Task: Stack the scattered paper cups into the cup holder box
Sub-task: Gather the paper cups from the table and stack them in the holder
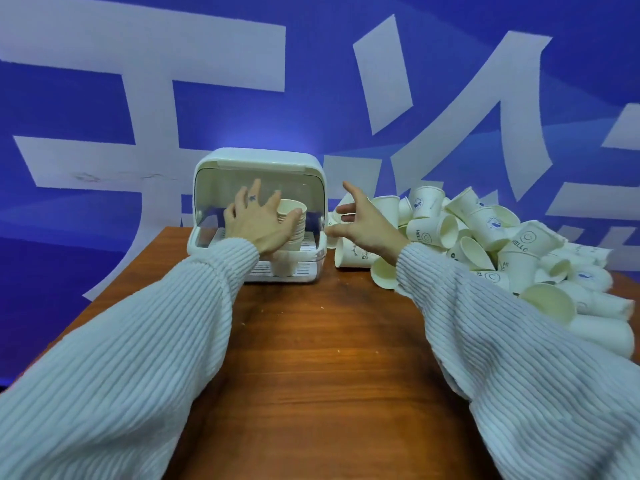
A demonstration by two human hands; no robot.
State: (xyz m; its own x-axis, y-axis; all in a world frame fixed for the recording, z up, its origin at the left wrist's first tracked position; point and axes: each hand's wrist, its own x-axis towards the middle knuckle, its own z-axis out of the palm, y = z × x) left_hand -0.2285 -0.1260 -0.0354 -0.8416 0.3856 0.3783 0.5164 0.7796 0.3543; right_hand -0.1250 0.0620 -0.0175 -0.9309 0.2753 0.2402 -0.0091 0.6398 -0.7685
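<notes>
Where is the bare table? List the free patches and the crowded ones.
Free: the wooden tabletop between the two sleeves, in front of the cup holder box, and the strip left of the box to the table edge. Crowded: the right side, buried under the pile of paper cups, where the right hand reaches. The left hand steadies the stack inside the box.

Cool, bluish, even light fills the frame, brightest on the blue wall across the upper half. The wooden table carries a soft sheen at centre and only faint shadows. Wide-angle distortion bends the edges, swelling the sleeves at the lower corners. Detail is slightly soft throughout.
</notes>
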